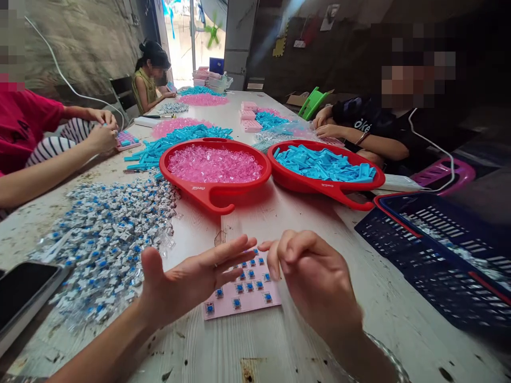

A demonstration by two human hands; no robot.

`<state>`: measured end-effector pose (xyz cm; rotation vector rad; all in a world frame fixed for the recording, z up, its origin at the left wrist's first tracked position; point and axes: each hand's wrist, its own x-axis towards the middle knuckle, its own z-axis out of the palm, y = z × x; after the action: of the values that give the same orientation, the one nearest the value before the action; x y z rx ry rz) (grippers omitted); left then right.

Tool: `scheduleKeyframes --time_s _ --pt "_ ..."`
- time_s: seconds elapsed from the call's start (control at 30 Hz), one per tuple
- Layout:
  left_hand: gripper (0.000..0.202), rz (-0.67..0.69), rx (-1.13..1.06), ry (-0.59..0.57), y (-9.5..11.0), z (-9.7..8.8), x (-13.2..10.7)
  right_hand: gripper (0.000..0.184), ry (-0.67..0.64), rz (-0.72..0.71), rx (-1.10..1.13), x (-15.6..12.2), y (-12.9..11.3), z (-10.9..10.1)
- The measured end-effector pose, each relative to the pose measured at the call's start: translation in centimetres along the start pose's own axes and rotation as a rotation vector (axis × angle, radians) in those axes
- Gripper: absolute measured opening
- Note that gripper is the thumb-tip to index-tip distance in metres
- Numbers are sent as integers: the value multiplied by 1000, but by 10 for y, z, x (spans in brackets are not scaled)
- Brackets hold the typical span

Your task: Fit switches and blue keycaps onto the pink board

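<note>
Left hand [187, 279] over pink switch plate [251, 307]

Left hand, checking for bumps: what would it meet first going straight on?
Probably the right hand, just past the fingers of the left hand, above the pink plate, though depth is unclear.

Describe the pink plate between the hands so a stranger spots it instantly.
On the long white worktable, look below the two red tubs. The pink plate lies between the person's bare left hand and right hand. Unlike the stacked pink plates farther up, it lies alone, with blue-topped switches set in rows.
</note>
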<state>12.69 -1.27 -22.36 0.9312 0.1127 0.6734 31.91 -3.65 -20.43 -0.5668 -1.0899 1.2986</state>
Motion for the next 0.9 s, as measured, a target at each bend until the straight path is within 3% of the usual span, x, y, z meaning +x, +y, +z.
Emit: scheduleKeyframes --time_s 0.07,0.17,0.23,0.5,0.9 --pt "106 -32 -70 7 3 0 0 4 107 -222 -401 -2 2 1" --pt "110 -95 -171 -19 6 -2 0 25 121 -483 -892 -4 6 1" --pt "113 -136 -217 -33 7 -3 -1 26 52 -540 -1034 -3 8 1" --pt "112 -211 -285 -35 8 -8 -3 18 -121 -588 -1159 4 13 -6" --pt "112 -292 -378 -37 6 -11 0 13 -191 -580 -1211 7 17 -11"
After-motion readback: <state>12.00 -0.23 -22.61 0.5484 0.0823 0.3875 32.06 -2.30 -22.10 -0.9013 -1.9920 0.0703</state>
